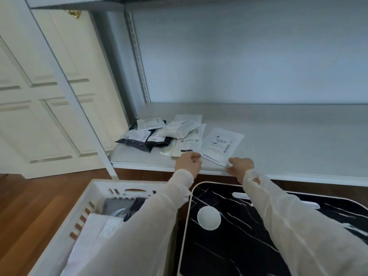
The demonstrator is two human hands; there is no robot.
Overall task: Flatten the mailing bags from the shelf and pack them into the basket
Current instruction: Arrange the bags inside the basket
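A flat white plastic mailing bag with a printed label (221, 145) lies on the pale grey shelf board (288, 136), close to its front edge and just right of the remaining heap. Its near edge is held at both ends: the left hand (188, 162) is curled round the near left corner, and the right hand (240, 166) pinches the near right corner between thumb and fingers. Each grip is thus closed on the bag, not empty.

The bag's long axis runs away from the hands, from the front edge towards the back of the shelf, tilted slightly rightwards. The bag therefore lies straight ahead of both hands, neither hand being clearly nearer. A pull towards the front edge would be made along that axis, which should draw the bag flat rather than crumple it.

The loose heap of white and dark grey mailing bags (159, 134) sits at the left end of the shelf, beside the white upright post (79, 104); its nearest bag touches or overlaps the held one. The white slotted plastic basket (83, 204) stands on the floor below the left forearm, already holding some bags, so the left side is judged the shorter way in.
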